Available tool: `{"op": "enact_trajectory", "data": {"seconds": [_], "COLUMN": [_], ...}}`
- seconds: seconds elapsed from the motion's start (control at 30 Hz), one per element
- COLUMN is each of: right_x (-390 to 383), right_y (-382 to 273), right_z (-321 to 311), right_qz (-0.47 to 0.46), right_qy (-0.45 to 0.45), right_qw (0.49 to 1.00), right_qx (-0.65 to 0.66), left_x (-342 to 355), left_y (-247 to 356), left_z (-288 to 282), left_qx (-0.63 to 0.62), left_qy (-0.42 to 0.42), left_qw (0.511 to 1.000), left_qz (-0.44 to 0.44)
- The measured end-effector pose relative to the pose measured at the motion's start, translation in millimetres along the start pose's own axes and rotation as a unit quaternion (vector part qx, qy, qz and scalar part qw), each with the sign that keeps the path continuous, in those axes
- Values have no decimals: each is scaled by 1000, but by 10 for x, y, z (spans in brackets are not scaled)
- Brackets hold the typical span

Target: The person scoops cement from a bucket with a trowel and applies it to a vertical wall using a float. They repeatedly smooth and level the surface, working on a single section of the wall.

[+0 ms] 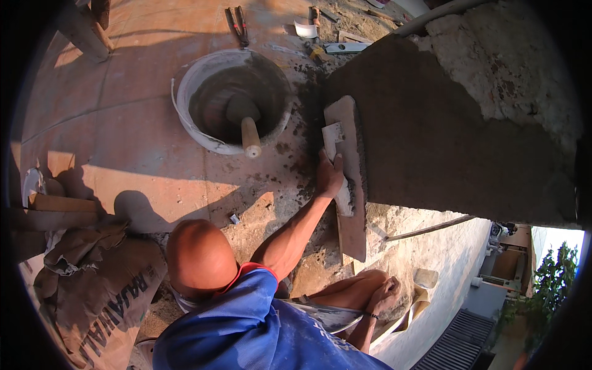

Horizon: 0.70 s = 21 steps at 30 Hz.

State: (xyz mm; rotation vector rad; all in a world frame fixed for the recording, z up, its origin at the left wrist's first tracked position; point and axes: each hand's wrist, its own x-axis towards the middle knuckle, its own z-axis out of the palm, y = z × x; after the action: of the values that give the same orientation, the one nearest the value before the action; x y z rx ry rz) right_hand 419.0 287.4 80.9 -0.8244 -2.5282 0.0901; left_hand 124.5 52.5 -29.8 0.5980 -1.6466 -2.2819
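Note:
Neither of my hands is in view. Another person in a blue shirt (246, 330) crouches low in the picture. Their outstretched hand (330, 174) grips the handle of a long plastering float (353, 237). The float's blade lies along the edge of a broad layer of wet grey mortar (419, 129) on the wall. Their other hand (385, 296), with a dark band at the wrist, rests by the knee with its fingers curled; whether it holds anything I cannot tell. A wooden-handled trowel (250, 132) leans in a mortar-smeared bucket (188, 117).
A crumpled paper sack (117, 296) stands at lower left, near wooden boards (61, 203). Past the bucket lie red-handled pincers (237, 28) and a spirit level (346, 47). Mortar splashes dot the tiled floor (135, 135). A rough uncoated patch (505, 68) shows at upper right.

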Motion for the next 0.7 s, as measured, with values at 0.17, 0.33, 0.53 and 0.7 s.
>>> {"op": "enact_trajectory", "data": {"seconds": [0.17, 0.33, 0.53, 0.7], "right_x": [-53, -46, -32, -50], "right_y": [-220, -341, -391, -285], "right_z": [-156, -172, -215, -209], "right_qz": [13, -17, 5, -28], "right_qy": [-10, -20, -6, 29], "right_qw": [999, 998, 999, 998], "right_qx": [-39, -52, -41, -45], "left_x": [-352, -360, 373, 49], "left_y": [-241, 196, 799, 1628], "left_z": [-40, 30, 273, 455], "left_qx": [20, 5, 9, 32], "left_qy": [-20, -8, -32, -74], "left_qw": [996, 998, 999, 996], "left_qz": [-84, -69, 12, 40]}}
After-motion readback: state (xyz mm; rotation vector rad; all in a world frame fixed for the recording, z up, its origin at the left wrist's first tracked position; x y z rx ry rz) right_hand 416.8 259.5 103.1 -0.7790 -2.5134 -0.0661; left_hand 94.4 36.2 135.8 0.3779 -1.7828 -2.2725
